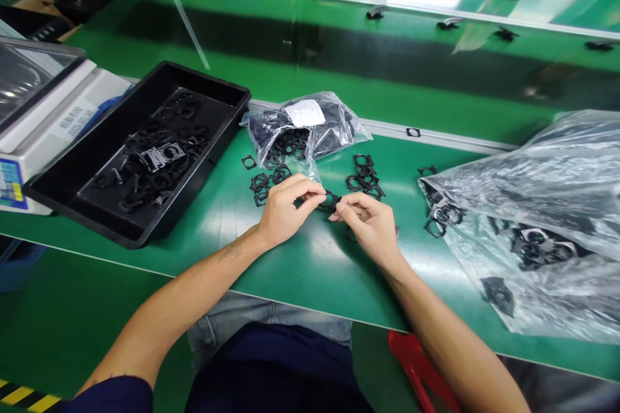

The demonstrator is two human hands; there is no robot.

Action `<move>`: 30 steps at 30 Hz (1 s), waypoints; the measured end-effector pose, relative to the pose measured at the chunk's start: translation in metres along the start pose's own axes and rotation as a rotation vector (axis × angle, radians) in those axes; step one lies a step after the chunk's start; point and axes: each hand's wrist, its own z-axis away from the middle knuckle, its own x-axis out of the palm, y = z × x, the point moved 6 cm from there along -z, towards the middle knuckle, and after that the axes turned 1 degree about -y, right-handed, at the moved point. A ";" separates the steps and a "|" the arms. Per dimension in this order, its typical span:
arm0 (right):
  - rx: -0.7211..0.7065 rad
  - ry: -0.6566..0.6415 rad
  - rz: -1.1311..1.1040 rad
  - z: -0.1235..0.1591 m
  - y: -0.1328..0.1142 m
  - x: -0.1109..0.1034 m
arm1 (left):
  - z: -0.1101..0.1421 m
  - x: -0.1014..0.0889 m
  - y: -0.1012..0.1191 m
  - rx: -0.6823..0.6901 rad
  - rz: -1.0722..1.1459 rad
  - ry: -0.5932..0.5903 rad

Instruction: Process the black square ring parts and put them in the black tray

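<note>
My left hand [285, 206] and my right hand [371, 222] meet over the green table [300, 258], both pinched on one small black ring-shaped part [330, 200] held between their fingertips. Just beyond my hands lie loose black parts in two small heaps [266, 182] [364, 175]. A small clear bag of the same parts [303, 132] with a white label lies behind them.
A black tray [92, 187] holding several black parts sits at the left, next to a weighing scale [39, 110]. A large clear plastic bag [542, 219] with more parts fills the right. A conveyor belt [387, 77] runs behind the table.
</note>
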 end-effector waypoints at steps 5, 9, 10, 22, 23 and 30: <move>0.041 -0.012 -0.029 -0.001 0.001 -0.001 | 0.000 -0.001 0.005 0.091 -0.032 0.008; 0.041 -0.010 -0.030 -0.001 0.001 0.000 | 0.000 -0.001 0.007 0.119 -0.053 0.005; 0.034 -0.008 -0.027 -0.001 0.001 0.001 | 0.000 -0.001 0.006 0.113 -0.057 0.002; -0.022 -0.007 0.002 0.000 0.000 0.001 | 0.000 0.000 0.002 0.031 -0.069 -0.014; -0.021 -0.008 0.004 0.000 0.001 0.001 | 0.001 0.000 0.002 0.027 -0.064 -0.015; -0.042 -0.015 0.009 0.001 0.000 0.002 | 0.000 -0.002 0.003 0.043 -0.089 0.005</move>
